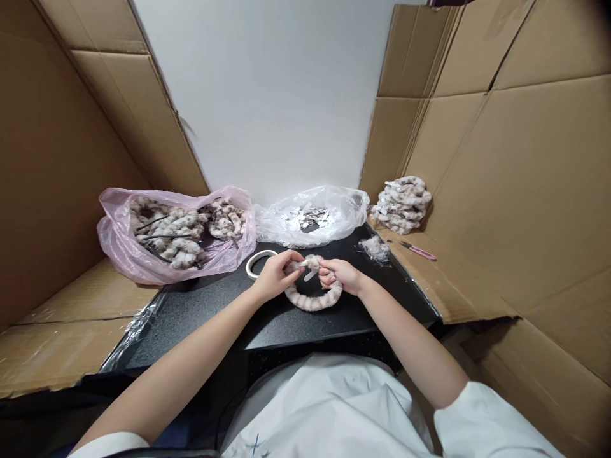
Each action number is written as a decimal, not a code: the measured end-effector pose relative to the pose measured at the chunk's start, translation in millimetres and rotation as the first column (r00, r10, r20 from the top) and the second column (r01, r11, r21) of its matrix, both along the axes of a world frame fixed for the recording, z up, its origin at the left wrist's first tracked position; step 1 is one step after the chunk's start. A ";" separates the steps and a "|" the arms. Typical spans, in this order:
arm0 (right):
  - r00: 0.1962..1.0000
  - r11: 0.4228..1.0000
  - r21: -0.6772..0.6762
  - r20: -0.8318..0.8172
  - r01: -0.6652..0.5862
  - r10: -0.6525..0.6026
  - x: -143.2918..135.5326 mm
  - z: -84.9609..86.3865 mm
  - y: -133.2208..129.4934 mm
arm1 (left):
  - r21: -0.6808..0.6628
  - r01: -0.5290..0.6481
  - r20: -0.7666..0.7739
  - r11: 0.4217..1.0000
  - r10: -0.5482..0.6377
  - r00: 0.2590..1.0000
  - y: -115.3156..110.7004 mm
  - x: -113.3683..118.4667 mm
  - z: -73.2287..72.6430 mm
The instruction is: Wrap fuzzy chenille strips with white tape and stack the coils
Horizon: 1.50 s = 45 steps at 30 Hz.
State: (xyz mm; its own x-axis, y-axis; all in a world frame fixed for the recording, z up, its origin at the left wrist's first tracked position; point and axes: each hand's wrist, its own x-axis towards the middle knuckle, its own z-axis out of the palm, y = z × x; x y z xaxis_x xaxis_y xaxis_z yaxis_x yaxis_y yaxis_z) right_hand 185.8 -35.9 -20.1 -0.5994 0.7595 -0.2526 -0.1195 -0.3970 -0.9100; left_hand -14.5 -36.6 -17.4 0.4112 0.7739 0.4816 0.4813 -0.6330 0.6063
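A fluffy beige-and-white ring (pixel 312 301), like a plush hair band, is held over the black table (pixel 200 321) near its front. My left hand (pixel 280 275) pinches the ring's upper left part, fingers closed. On the opposite side, my right hand (pixel 341 276) has its fingers curled round the upper right part. Between the hands a small white tag (pixel 310 275) hangs inside the ring. Just left of my left hand lies a roll of white tape (pixel 256 262), partly hidden behind that hand.
A pink plastic bag (pixel 224 254) of fluffy pieces with black strips stands left. Behind the hands, a clear bag (pixel 272 232) holds small tags. Stacked fluffy rings (pixel 403 205), pink-handled snips (pixel 420 251) and loose fluff (pixel 375 248) are right. Cardboard walls (pixel 539 191) flank the table.
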 end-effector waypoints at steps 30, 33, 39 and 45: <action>0.627 -0.131 0.926 0.132 -0.355 -0.768 -8.6 -9.7 -8.6 | -0.599 0.229 0.340 0.767 -0.015 0.940 0.3 11.7 -5.7; 0.637 -0.170 0.927 0.089 -0.333 -0.766 -9.4 -9.3 -9.9 | -0.577 0.211 0.350 0.789 0.006 0.937 -1.3 13.0 -5.2; 0.678 -0.187 0.942 0.054 -0.277 -0.733 -13.0 -8.9 -14.9 | -0.508 0.088 0.370 0.857 0.125 0.921 -2.1 14.5 -4.8; 0.642 -0.104 0.968 0.068 -0.227 -0.764 -13.0 -10.3 -13.9 | -0.478 0.058 0.302 0.877 0.102 0.948 -0.7 12.1 -6.5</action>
State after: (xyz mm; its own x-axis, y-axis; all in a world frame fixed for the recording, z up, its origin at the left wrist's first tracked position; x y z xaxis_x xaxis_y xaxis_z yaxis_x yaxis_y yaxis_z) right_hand 172.8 -49.8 -30.4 -0.3721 0.5394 0.7553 0.6797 0.7126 -0.1740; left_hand -2.4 -37.3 -23.9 0.2840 0.9467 0.1518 0.2294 -0.2208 0.9480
